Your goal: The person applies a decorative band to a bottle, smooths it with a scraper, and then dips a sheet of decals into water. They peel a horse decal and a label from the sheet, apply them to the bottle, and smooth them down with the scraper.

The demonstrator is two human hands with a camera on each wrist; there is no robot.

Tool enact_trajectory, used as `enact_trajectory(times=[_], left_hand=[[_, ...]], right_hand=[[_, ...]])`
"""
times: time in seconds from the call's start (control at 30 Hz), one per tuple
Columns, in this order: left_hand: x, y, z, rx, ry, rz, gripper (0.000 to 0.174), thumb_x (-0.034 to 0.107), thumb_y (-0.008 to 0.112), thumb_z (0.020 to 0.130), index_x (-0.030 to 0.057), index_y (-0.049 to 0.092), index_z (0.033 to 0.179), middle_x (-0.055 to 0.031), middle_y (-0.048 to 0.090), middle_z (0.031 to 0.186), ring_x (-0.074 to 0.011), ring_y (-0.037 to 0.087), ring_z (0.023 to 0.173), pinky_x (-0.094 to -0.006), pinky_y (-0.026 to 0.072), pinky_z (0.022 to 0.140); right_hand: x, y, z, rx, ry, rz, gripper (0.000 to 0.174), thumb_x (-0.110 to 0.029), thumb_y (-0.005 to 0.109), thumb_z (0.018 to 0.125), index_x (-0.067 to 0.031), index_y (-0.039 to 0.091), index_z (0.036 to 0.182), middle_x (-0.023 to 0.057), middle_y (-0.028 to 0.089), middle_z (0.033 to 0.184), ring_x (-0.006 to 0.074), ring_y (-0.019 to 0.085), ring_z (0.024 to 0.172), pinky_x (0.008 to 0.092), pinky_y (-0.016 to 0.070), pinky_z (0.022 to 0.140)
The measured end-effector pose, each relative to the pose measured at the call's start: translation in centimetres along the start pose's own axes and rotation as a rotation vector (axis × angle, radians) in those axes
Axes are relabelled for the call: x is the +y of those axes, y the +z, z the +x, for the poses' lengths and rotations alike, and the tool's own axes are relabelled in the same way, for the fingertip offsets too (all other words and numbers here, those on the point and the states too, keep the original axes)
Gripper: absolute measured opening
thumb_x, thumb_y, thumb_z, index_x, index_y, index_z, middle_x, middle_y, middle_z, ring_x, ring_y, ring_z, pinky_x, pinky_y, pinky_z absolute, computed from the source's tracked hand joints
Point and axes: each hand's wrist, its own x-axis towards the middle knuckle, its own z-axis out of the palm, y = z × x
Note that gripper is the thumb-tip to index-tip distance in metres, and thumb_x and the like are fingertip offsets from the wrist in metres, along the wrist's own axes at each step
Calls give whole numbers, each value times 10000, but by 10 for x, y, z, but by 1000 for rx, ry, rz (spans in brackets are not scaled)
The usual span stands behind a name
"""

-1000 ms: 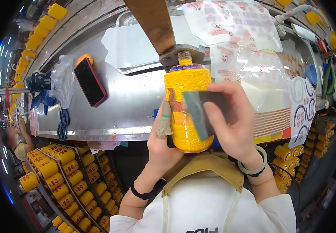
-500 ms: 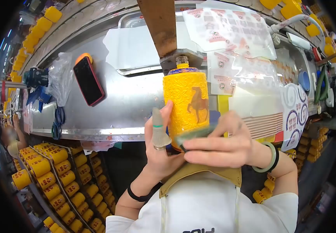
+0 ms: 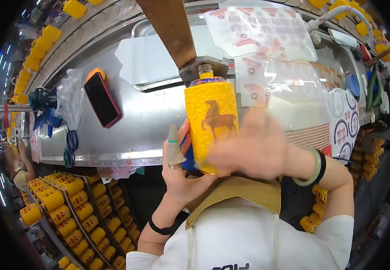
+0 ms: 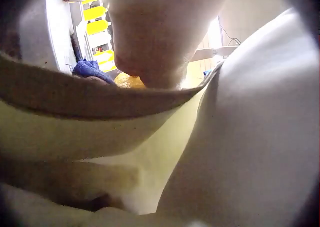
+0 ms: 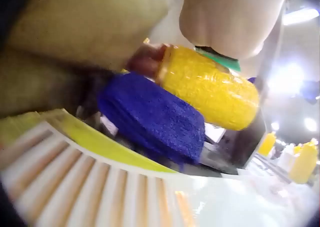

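Note:
A yellow embossed bottle (image 3: 199,101) with a clear glass neck and a brown horse decal (image 3: 221,120) stands in front of me, its neck at a metal bracket (image 3: 194,69). My left hand (image 3: 179,182) grips it low on the left side; one finger wears a pale cloth finger cover (image 3: 174,150). Over the bottle's lower right my right hand (image 3: 258,146) is blurred by motion. It holds a flat green scraper (image 5: 227,62), whose edge shows against the bottle in the right wrist view. A blue cloth (image 5: 155,117) lies beside the bottle.
On the metal worktop (image 3: 145,108) lie a phone (image 3: 102,100), a plastic bag (image 3: 71,96) and a tray (image 3: 150,81). Printed decal sheets (image 3: 267,33) cover the right side. Yellow bottles fill a rack (image 3: 75,202) at lower left. A brown beam (image 3: 170,27) extends above the bottle.
The bottle has turned, bringing the horse decal from the left edge round into full view. My right hand swept the green scraper down and is now across the lower body; the left hand keeps its grip.

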Motion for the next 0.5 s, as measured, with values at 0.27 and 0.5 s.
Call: enact_trajectory(times=[0.27, 0.5], left_hand=[[-11, -8, -2, -72, 19, -26, 1105, 70, 944, 711, -59, 270, 1578, -238, 425, 1527, -352, 516, 1394, -465, 479, 1136], [14, -12, 11, -138, 78, 225, 1194, 463, 988, 623, -22, 396, 1539, -228, 405, 1535, -377, 435, 1385, -476, 367, 1141]], right_hand=[[0, 1, -23, 74, -214, -132, 136, -194, 768, 783, -257, 747, 902, -103, 763, 1120, 115, 575, 835, 285, 456, 733], [-19, -17, -34, 90, 383, 23, 277, -100, 832, 809, -113, 702, 1053, -18, 714, 952, 168, 569, 799, 271, 443, 759]])
